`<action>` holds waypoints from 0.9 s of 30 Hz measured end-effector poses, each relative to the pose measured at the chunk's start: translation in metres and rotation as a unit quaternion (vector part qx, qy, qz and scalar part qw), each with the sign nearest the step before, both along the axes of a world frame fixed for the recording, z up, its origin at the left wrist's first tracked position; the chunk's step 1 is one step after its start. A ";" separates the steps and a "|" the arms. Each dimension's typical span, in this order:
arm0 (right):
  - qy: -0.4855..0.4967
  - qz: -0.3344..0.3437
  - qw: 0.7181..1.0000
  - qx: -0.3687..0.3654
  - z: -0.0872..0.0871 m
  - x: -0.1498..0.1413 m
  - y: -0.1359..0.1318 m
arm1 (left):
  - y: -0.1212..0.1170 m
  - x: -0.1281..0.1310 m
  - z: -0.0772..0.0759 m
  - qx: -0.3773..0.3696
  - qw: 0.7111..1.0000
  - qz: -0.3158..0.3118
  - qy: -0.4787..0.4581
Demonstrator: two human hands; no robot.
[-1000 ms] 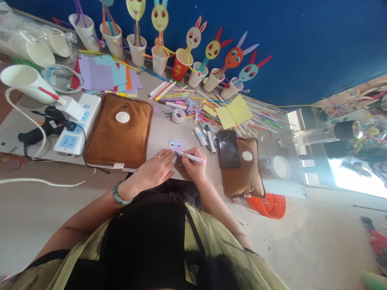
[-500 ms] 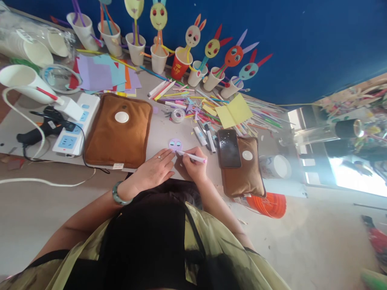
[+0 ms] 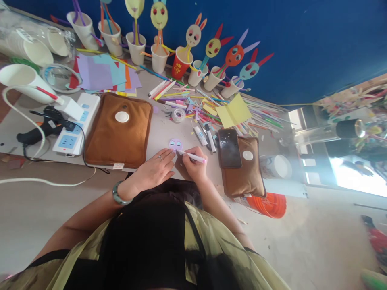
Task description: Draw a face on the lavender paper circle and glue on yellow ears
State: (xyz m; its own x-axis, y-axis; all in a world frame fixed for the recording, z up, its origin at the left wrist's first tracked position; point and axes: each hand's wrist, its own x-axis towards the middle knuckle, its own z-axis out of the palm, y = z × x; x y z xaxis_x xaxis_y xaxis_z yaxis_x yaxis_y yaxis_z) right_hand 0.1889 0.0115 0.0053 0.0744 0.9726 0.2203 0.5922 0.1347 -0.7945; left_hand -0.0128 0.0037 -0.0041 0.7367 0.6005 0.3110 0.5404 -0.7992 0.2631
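My right hand (image 3: 195, 164) is closed around a white marker (image 3: 196, 157) with a pink end, its tip pointing left at a small round purple paper face (image 3: 175, 143). Two eyes show on the paper face, which lies flat near the table's front edge. My left hand (image 3: 157, 166) rests with its fingers stretched out, fingertips at the lower edge of the paper face. A glue stick (image 3: 200, 136) and a grey-white marker (image 3: 210, 137) lie just beyond my right hand.
Brown cushioned pads lie left (image 3: 119, 137) and right (image 3: 254, 177), a phone (image 3: 229, 148) on the right one. Behind are a tape roll (image 3: 178, 115), loose pens, coloured paper (image 3: 93, 72) and several cups with paper-faced figures. A power strip (image 3: 72, 137) and glue gun (image 3: 38, 131) sit far left.
The marker tip has shifted very slightly right, a little off the paper face's edge. My left hand stays where it was.
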 end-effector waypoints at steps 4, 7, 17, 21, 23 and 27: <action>-0.001 0.000 1.000 -0.004 0.000 0.000 -0.001 | 0.000 0.000 -0.001 0.002 1.000 0.001 0.002; -0.003 0.014 1.000 -0.007 0.001 0.001 -0.002 | 0.000 0.000 -0.002 -0.006 1.000 0.002 -0.009; 0.001 0.023 1.000 -0.002 0.002 0.000 0.000 | 0.001 0.000 -0.001 -0.004 1.000 0.000 0.008; 0.003 0.029 0.999 0.013 0.001 0.000 0.000 | 0.001 0.000 -0.002 -0.006 1.000 0.001 0.007; 0.001 0.024 1.000 0.018 0.000 0.001 -0.001 | 0.001 0.000 -0.003 -0.006 1.000 0.002 0.005; -0.007 -0.029 0.998 0.057 -0.004 0.003 -0.001 | 0.000 0.000 -0.002 0.008 1.000 0.001 0.007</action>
